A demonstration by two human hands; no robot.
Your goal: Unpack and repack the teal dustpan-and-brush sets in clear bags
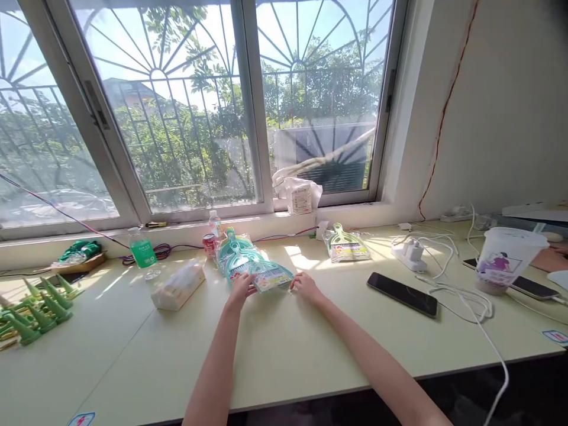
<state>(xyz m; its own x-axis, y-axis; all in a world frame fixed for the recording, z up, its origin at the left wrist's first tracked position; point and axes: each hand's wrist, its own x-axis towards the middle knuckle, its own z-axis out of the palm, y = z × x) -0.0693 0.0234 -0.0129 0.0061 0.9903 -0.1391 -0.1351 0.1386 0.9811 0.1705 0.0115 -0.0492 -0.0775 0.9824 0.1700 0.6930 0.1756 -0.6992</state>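
Several bagged teal dustpan-and-brush sets lie in an overlapping pile near the window side of the pale table. My left hand is at the pile's near edge, its fingers closed on the front packaged set. That set has a printed card and rests tilted toward the right. My right hand is at the right corner of the same packet, fingers pinched together; the fingertips are too small to show what they hold. A lime-green bagged set lies apart, further right.
A tissue pack, green bottle and green cone-shaped pieces are on the left. To the right are a black phone, white cables, a charger and a plastic cup. A red can stands behind the pile.
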